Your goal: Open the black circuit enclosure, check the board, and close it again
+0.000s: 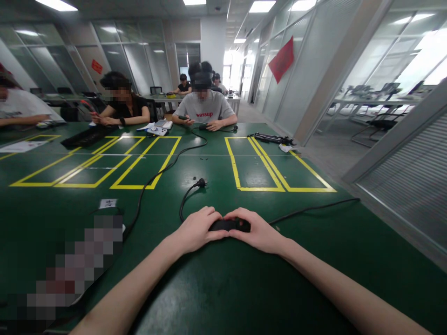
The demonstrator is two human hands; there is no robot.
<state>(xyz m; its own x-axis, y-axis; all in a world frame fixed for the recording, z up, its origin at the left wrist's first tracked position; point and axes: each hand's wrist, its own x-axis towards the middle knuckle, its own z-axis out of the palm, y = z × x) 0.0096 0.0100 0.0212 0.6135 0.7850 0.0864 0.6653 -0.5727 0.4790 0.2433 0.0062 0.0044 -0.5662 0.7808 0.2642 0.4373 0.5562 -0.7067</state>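
Observation:
Both hands hold what looks like a black power adapter point(223, 225), low over the green table point(244, 284) in front of me. My left hand point(200, 228) grips its left end, fingers closed on the far side and thumb along the near side. Around its right end my right hand point(258, 230) is wrapped, thumb near the left one. A black plug point(200, 183) lies just beyond the hands, its short cable curving back behind my left hand. Another black cord point(307, 211) runs from beside my right hand toward the table's right edge. My palms hide the adapter's ends.
Yellow tape rectangles point(150, 186) mark the table. A long black cable point(139, 204) crosses it on the left, near a pixelated strip-like object point(80, 260). A folded black tripod-like thing point(274, 138) lies far right. Across the table sits a person point(206, 104) handling a cord; others sit leftward.

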